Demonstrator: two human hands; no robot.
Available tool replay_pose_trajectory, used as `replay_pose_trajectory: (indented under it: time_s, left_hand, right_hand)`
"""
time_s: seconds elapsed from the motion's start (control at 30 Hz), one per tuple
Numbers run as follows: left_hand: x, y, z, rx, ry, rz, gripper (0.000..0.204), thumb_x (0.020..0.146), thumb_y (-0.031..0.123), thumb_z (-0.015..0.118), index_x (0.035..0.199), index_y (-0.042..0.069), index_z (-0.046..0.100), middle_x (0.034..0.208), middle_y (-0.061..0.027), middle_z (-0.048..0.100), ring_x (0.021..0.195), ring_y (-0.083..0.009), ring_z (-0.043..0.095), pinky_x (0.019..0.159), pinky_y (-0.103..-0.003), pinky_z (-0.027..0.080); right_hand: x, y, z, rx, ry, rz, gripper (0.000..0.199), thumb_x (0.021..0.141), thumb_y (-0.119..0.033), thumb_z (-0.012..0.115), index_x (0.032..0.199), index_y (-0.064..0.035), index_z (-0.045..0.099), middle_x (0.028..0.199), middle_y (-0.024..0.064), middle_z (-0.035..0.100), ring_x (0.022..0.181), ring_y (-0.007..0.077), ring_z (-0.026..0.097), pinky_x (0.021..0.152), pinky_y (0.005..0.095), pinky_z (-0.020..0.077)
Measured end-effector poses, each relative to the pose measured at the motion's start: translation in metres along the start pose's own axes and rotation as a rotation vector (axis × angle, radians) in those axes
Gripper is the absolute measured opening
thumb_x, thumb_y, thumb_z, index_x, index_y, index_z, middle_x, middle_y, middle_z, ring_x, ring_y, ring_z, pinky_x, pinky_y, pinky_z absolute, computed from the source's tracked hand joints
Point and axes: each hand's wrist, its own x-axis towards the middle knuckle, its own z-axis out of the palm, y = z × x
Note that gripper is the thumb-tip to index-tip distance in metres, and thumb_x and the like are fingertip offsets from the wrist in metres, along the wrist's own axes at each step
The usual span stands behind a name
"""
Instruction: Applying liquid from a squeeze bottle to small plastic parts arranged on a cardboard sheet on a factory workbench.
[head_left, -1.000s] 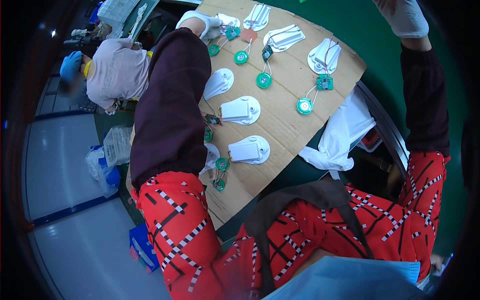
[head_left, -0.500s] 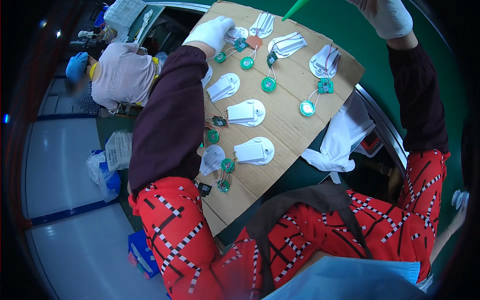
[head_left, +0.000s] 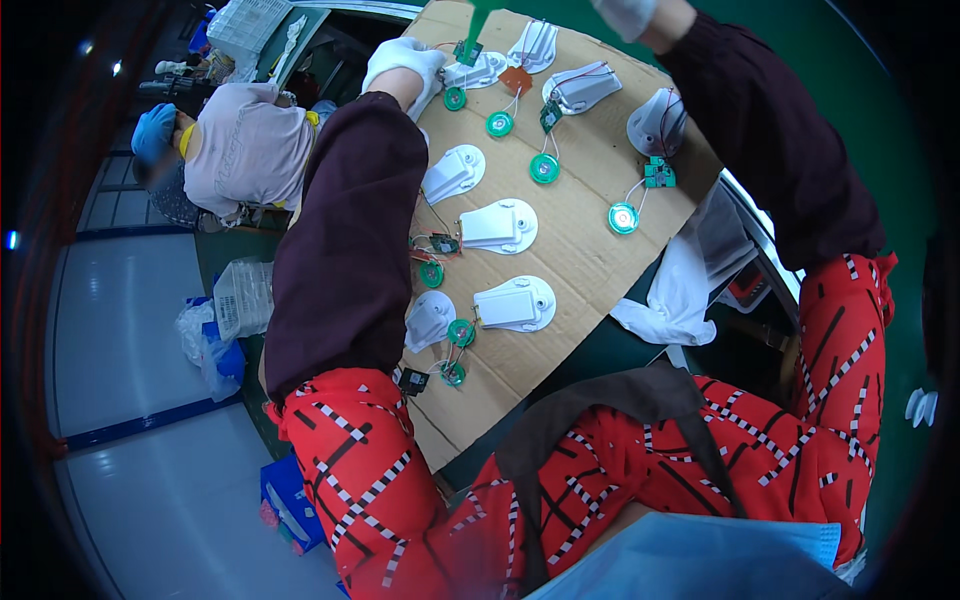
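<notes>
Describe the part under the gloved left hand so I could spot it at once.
Start at the brown cardboard sheet covering the bench and go to its far left corner. There the left hand, in a white glove, presses on a white plastic housing wired to a small green disc. Of all the white housings, it alone has a green tool tip above it.

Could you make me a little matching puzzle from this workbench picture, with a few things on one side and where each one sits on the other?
Things:
1. white-gloved left hand
2. crumpled white cloth
3. brown cardboard sheet
4. transparent plastic bag

Places:
A. off the sheet's right edge, on the dark green bench
B. below the bench, on the left
C. far left end of the sheet, on a white plastic shell
D. spread over the bench under the shells and green discs

Pairs: 1-C, 2-A, 3-D, 4-B
</notes>
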Motion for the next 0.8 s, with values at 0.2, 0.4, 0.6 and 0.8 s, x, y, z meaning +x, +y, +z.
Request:
replay_pose_trajectory:
  time_s: [0.2, 0.4, 0.6, 0.8]
  left_hand:
    - [-0.020, 0.007, -0.008, -0.275, -0.105, -0.112, 0.026, 0.081, 0.021, 0.063, 0.097, 0.001, 0.064, 0.086, -0.0117, 0.067, 0.075, -0.0187, 0.065, 0.068, -0.030, 0.050]
    - [-0.009, -0.010, -0.002, -0.131, -0.043, -0.070, 0.028, 0.084, 0.023, 0.060, 0.101, 0.001, 0.062, 0.093, -0.0119, 0.065, 0.082, -0.0212, 0.064, 0.070, -0.032, 0.051]
    - [-0.006, -0.024, 0.007, 0.001, -0.055, 0.047, 0.026, 0.090, 0.020, 0.054, 0.107, 0.001, 0.059, 0.096, -0.0131, 0.065, 0.081, -0.0243, 0.065, 0.067, -0.036, 0.053]
    - [0.002, -0.021, 0.014, -0.108, -0.114, 0.069, 0.024, 0.091, 0.016, 0.051, 0.108, -0.001, 0.057, 0.104, -0.0140, 0.064, 0.085, -0.0245, 0.068, 0.067, -0.034, 0.054]
  right_hand:
    - [0.007, 0.037, 0.019, -0.148, 0.000, -0.113, 0.058, 0.071, -0.016, 0.077, 0.120, -0.0018, 0.050, 0.109, 0.0084, 0.061, 0.099, 0.0154, 0.058, 0.088, 0.0303, 0.0461]
    - [0.008, 0.049, 0.034, -0.254, 0.093, -0.085, 0.064, 0.064, -0.019, 0.082, 0.117, -0.0009, 0.050, 0.110, 0.0102, 0.060, 0.101, 0.0175, 0.058, 0.089, 0.0307, 0.0463]
    - [0.009, 0.042, 0.040, -0.491, 0.096, -0.045, 0.064, 0.062, -0.022, 0.081, 0.114, -0.0012, 0.050, 0.106, 0.0123, 0.062, 0.098, 0.0192, 0.060, 0.086, 0.0298, 0.0473]
    - [0.008, 0.044, 0.037, -0.512, 0.119, -0.123, 0.063, 0.062, -0.026, 0.080, 0.112, -0.0029, 0.051, 0.104, 0.0130, 0.062, 0.096, 0.0226, 0.061, 0.085, 0.0317, 0.0475]
